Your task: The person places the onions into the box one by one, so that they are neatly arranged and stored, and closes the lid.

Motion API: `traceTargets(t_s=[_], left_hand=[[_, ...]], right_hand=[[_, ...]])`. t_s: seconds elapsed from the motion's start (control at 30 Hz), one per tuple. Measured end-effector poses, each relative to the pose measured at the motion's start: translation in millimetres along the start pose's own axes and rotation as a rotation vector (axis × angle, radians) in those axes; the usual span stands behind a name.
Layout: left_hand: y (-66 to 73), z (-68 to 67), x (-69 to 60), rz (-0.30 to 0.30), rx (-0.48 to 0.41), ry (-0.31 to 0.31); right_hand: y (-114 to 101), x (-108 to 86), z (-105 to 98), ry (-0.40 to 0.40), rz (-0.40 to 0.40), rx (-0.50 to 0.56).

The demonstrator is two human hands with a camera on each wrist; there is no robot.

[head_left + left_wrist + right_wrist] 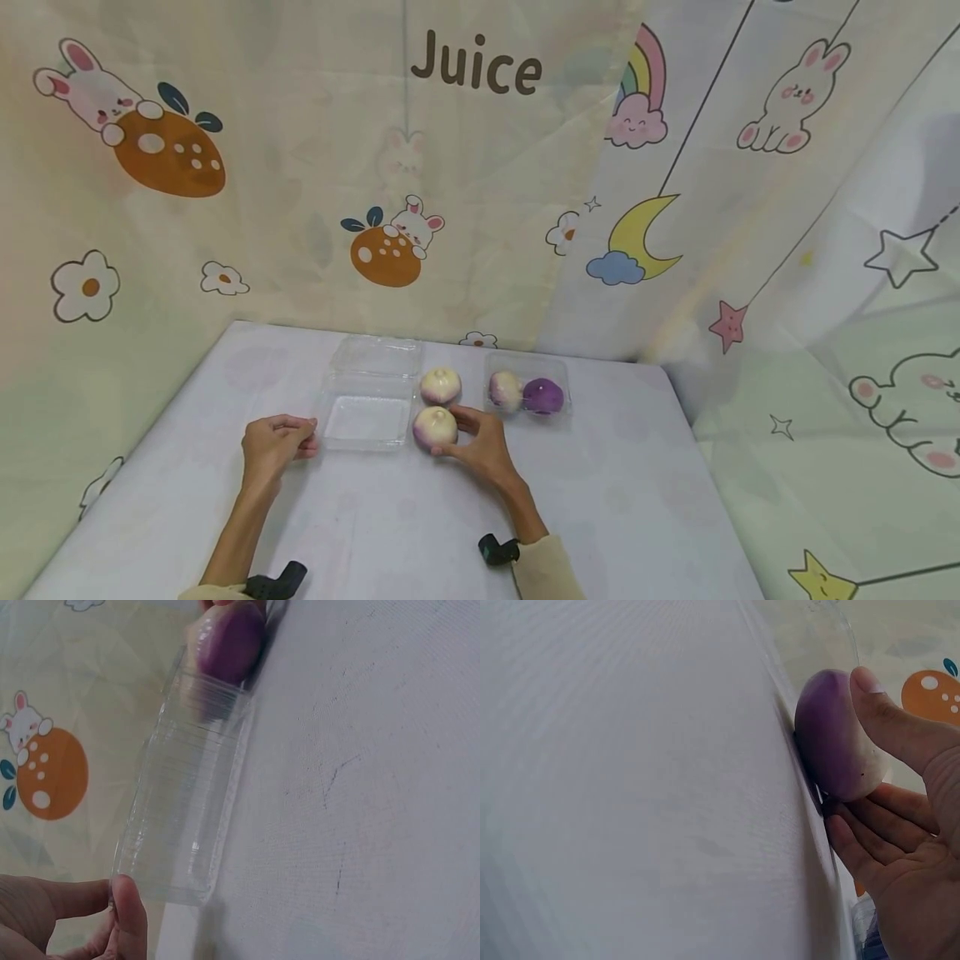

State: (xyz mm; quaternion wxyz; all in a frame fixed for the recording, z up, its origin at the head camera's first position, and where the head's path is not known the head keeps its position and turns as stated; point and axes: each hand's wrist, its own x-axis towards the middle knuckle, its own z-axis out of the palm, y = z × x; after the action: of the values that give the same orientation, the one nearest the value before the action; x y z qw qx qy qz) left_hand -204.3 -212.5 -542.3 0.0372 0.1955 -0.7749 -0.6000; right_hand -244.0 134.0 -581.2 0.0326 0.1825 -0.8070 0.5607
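Observation:
An open clear plastic box [367, 422] lies on the table with its lid folded back. My left hand [273, 446] pinches the box's left edge between thumb and fingers; the left wrist view shows the grip on the rim [112, 889]. My right hand [483, 446] holds a white and purple round item [435, 427] just right of the box, thumb and fingers at its sides. In the right wrist view the item [832, 735] sits at the table surface, with the thumb on its upper part. A similar item [440, 386] stands right behind it.
A second clear box [564, 367] at the back right holds a white-purple item [506, 390] and a dark purple one [543, 397]. The white table [615, 492] meets printed curtains [300, 250] at the back and sides.

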Motion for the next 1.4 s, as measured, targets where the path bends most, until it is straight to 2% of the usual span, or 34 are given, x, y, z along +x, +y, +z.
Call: traceTargets(t_s=[0.2, 0.53, 0.77, 1.03, 1.4], left_hand=[[-0.1, -0.4, 0.2, 0.001, 0.004, -0.001], [-0.4, -1.0, 0.3, 0.003, -0.012, -0.003], [-2.0, -1.0, 0.4, 0.005, -0.01, -0.003], [-4.2, -1.5, 0.6, -0.006, -0.011, -0.005], [-3.7, -0.8, 1.3, 0.002, -0.006, -0.003]], right_hand=[[2.8, -0.7, 1.3, 0.014, -0.025, -0.007], [2.2, -1.4, 0.3, 0.001, 0.005, -0.054], [2.6, -1.3, 0.4, -0.01, 0.004, -0.025], [2.6, -2.7, 1.7, -0.036, 0.039, 0.039], [5.2, -2.1, 2.9, -0.035, 0.025, 0.092]])
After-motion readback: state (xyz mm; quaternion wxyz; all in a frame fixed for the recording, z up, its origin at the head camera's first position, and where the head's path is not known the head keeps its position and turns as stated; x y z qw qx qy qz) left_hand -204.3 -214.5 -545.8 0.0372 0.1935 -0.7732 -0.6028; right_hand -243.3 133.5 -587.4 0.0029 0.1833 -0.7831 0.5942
